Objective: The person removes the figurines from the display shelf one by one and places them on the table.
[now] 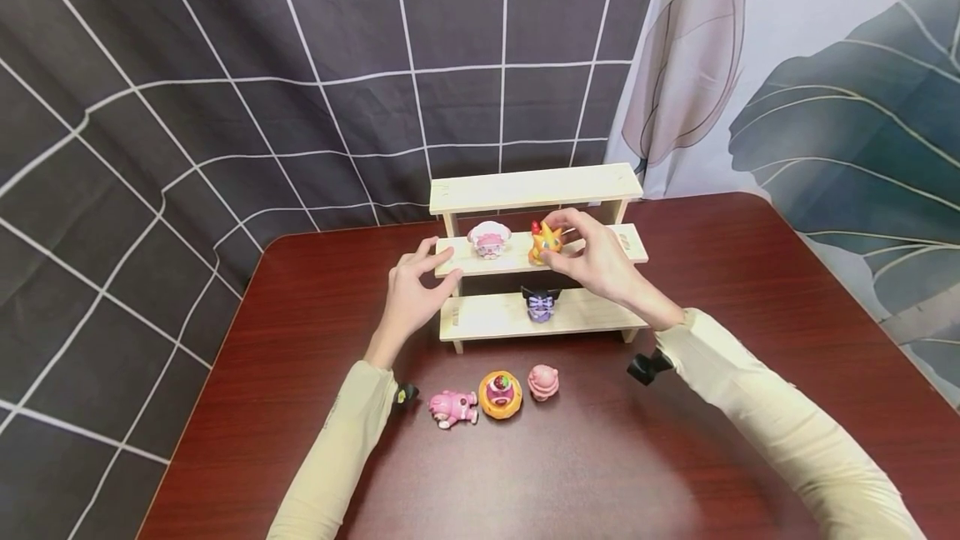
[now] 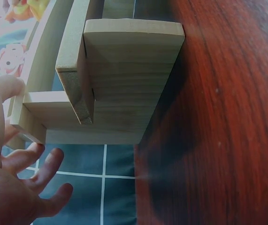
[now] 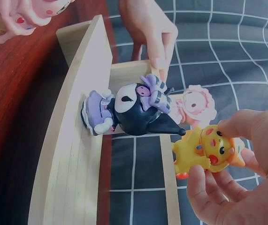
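My right hand (image 1: 596,261) holds a yellow-orange toy figurine (image 3: 211,150) between thumb and fingers, its feet at the middle tier of a three-tier wooden display shelf (image 1: 540,187). My left hand (image 1: 415,290) grips the left end of that same tier, thumb at its front edge; the other fingers are spread behind, as the left wrist view shows. Between the hands, a pink-and-white figurine (image 1: 490,240) stands on the middle tier. On the bottom tier is a black-and-purple figurine (image 3: 134,105), upright below the yellow one.
On the red-brown table (image 1: 585,457) in front of the shelf lie a pink bear-like figurine (image 1: 453,408), a round orange toy with a berry top (image 1: 500,394) and a pink ice-cream-cone toy (image 1: 543,382). A dark grid-patterned curtain (image 1: 315,107) hangs behind.
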A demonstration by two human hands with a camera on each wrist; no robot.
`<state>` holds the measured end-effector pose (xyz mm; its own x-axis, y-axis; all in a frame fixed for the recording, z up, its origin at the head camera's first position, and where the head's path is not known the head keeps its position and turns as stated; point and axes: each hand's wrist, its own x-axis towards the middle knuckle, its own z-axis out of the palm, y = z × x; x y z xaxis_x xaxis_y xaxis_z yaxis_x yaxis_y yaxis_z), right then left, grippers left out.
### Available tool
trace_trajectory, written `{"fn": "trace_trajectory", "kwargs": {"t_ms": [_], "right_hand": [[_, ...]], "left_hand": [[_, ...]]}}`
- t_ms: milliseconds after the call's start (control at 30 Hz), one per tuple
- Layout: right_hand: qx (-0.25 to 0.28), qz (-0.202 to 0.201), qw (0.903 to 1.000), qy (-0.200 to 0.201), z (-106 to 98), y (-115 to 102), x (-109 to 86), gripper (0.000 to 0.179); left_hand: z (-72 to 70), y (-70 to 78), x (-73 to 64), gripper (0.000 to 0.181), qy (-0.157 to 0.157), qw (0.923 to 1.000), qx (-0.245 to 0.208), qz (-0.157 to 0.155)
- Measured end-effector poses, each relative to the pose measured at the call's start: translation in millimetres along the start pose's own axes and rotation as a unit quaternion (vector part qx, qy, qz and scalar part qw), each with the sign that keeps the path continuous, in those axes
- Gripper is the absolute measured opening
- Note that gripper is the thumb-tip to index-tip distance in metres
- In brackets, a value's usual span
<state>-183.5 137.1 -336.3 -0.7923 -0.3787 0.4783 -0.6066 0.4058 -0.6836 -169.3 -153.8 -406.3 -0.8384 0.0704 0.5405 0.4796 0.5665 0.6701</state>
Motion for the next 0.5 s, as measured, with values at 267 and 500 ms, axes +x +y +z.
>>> {"fn": "trace_trajectory", "kwargs": {"t_ms": [267,500], "right_hand": [[-0.004,-0.004,1.0,0.0,-0.7,0.2,-0.1,0.039],[-0.008,0.004,1.0,0.003,-3.0,-1.0,-3.1,0.037]], "left_hand": [[0.1,-0.4,-0.1,0.038,-0.002,1.0,-0.001,-0.004],[-0.8,0.9,0.0,0.038,-0.006,1.0,-0.002,-0.006]]}}
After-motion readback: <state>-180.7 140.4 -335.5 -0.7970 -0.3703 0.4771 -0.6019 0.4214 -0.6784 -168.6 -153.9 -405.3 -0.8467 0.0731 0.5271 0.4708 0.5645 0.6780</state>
